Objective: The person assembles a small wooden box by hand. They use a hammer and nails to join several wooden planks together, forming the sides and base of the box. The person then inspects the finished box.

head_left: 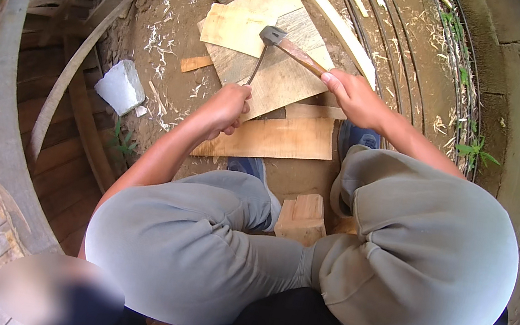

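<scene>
My right hand [357,99] is closed around the wooden handle of a hammer [299,57]. Its dark metal head lies over the boards, at the far end of a thin dark metal rod [257,66]. Whether head and rod touch, I cannot tell. My left hand [231,108] is closed on the rod's near end, which slants up toward the hammer head. Beneath both tools is a weathered wooden board [291,86], with a paler thin board [233,29] on its upper left part. Nearer to me lies a light plank [277,139] on the ground.
A wood block [302,219] stands between my legs. At left are a pale stone [121,86] and a wooden frame of beams [5,91]. Dark thin rods [400,56] and a long pale strip [335,19] lie at right. Shavings litter the dirt.
</scene>
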`<state>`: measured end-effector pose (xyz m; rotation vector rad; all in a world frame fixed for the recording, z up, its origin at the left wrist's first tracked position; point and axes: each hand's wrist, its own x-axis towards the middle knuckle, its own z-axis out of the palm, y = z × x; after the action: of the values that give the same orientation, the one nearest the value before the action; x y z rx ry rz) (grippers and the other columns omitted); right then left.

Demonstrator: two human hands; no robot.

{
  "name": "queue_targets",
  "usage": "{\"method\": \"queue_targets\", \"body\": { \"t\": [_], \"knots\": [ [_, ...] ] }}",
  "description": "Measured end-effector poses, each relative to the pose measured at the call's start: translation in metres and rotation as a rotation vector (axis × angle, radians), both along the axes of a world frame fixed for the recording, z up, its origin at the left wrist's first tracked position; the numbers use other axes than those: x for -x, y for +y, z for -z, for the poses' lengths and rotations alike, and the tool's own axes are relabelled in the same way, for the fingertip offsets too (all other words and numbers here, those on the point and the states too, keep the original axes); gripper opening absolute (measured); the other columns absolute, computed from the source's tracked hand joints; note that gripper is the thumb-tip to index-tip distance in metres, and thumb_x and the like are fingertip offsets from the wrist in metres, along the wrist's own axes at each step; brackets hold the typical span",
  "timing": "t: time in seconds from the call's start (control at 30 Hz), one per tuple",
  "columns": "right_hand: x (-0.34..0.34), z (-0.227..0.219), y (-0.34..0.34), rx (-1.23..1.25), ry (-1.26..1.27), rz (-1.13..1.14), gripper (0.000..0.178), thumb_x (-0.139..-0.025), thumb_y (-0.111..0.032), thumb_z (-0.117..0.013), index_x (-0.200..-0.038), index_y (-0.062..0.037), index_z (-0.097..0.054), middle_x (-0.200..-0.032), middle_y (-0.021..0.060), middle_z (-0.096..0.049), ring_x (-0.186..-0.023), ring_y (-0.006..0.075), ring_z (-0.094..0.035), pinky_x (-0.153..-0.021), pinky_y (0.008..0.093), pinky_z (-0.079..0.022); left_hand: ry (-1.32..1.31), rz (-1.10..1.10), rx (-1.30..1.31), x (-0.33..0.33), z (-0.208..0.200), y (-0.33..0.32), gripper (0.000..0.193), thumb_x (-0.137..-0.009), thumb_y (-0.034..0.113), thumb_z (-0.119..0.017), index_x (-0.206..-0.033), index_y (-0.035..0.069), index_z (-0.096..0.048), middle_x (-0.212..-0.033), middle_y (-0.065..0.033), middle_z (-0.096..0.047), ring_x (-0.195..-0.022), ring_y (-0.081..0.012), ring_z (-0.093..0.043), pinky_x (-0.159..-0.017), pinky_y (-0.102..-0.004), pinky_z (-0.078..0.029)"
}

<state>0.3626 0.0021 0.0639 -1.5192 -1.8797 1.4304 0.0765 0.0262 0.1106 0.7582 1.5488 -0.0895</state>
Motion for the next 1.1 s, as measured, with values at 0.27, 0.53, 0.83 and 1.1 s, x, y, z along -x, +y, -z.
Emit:
{"method": "queue_targets", "body": {
  "t": [0.27, 0.53, 0.83, 1.1],
  "knots": [
    [0.0, -0.002, 0.008, 0.094, 0.006, 0.005, 0.054, -0.109, -0.045, -0.037, -0.092, 0.0025, -0.056, -0.077, 0.0219, -0.057, -0.075, 0.0372, -0.055, -0.073, 0.0475, -0.044, -0.031, -0.063, 0.135, -0.002, -0.017, 0.021, 0.019, -0.105, 0.031, -0.042, -0.097, 0.014, -0.045, -0.076, 0.0036, -0.046, -0.047, -0.0039, -0.028, -0.037, -0.0201, -0.021],
    [0.004, 0.004, 0.007, 0.02, 0.02, 0.032, 0.055, -0.109, -0.045, -0.037, -0.094, 0.0023, -0.06, -0.08, 0.0268, -0.061, -0.08, 0.0439, -0.061, -0.076, 0.0505, -0.046, 0.066, 0.055, 0.163, -0.01, -0.025, 0.031, 0.018, -0.103, 0.029, -0.041, -0.097, 0.013, -0.043, -0.077, -0.0002, -0.046, -0.051, -0.0083, -0.036, -0.039, -0.0249, -0.027],
    [-0.001, 0.004, 0.012, 0.025, 0.015, 0.01, 0.057, -0.109, -0.046, -0.036, -0.093, 0.0036, -0.06, -0.083, 0.0279, -0.062, -0.083, 0.0467, -0.06, -0.079, 0.0516, -0.047, 0.148, 0.096, 0.242, -0.011, -0.034, 0.049, 0.02, -0.104, 0.031, -0.042, -0.1, 0.012, -0.045, -0.08, -0.0001, -0.049, -0.047, -0.0047, -0.031, -0.036, -0.0216, -0.024],
    [0.001, -0.013, 0.043, -0.08, 0.053, 0.058, 0.061, -0.109, -0.048, -0.034, -0.093, 0.0046, -0.06, -0.084, 0.0292, -0.063, -0.085, 0.0479, -0.061, -0.081, 0.0528, -0.047, 0.226, 0.289, 0.212, -0.008, -0.046, 0.061, 0.022, -0.105, 0.032, -0.039, -0.1, 0.011, -0.045, -0.072, 0.0006, -0.047, -0.044, -0.0074, -0.036, -0.035, -0.0245, -0.03]
  ]
}}
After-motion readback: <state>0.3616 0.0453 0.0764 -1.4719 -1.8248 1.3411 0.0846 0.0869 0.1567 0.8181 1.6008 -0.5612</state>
